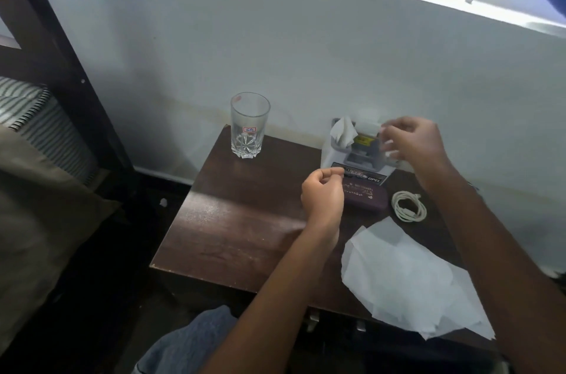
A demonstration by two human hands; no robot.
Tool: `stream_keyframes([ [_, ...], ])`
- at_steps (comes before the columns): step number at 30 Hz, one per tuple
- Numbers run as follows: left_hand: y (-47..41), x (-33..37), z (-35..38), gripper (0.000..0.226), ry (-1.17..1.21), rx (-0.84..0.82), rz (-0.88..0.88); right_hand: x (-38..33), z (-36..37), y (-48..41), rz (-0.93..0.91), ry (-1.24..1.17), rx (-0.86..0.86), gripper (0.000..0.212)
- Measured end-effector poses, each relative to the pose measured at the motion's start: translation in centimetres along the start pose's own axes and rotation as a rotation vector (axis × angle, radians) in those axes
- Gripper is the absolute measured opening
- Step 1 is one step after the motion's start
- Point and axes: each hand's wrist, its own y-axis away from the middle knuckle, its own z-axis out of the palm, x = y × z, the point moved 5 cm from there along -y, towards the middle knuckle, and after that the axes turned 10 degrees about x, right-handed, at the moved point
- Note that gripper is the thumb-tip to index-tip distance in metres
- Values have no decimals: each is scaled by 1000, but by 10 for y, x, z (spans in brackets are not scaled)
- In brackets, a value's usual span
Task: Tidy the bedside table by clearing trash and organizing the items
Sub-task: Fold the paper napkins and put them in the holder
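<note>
On the dark wooden bedside table point(232, 220) a grey-white organizer point(329, 157) stands at the back, holding a crumpled tissue point(344, 131) and a yellow item point(363, 139). A black card point(366, 174) leans on its front, above a purple case point(366, 196). My left hand point(323, 194) has its fingers curled and pinches the card's left end. My right hand point(413, 141) is blurred at the organizer's right side with the fingers apart; whether it holds anything is unclear. White paper sheets point(407, 275) lie at the front right.
An empty cut-glass tumbler point(249, 125) stands at the table's back left corner. A coiled white cable point(409, 206) lies right of the purple case. A bed with a striped pillow point(36, 116) is on the left, and the wall runs behind the table.
</note>
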Motion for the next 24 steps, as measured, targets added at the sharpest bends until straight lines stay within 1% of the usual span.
stream_keyframes([
  [1,1,-1,2,26,-8,-13,-2,11,-11,11,21,-11,-40,7],
  [4,6,-2,6,26,-29,-47,-7,55,-35,45,138,11,-114,13],
  [7,11,-6,11,24,-64,-80,0,105,-48,66,229,79,-106,15],
  [9,16,-10,15,21,-99,-116,-11,130,-47,72,234,161,-102,10],
  [13,21,-19,22,19,-183,-164,-36,143,-35,64,76,402,-52,10],
  [18,31,-27,30,22,-283,-211,-21,153,-21,67,-94,656,-25,22],
  [20,32,-28,33,22,-312,-225,-9,157,-21,70,-123,671,-8,19],
  [24,32,-29,33,18,-323,-217,-16,157,-28,62,-140,506,23,10],
])
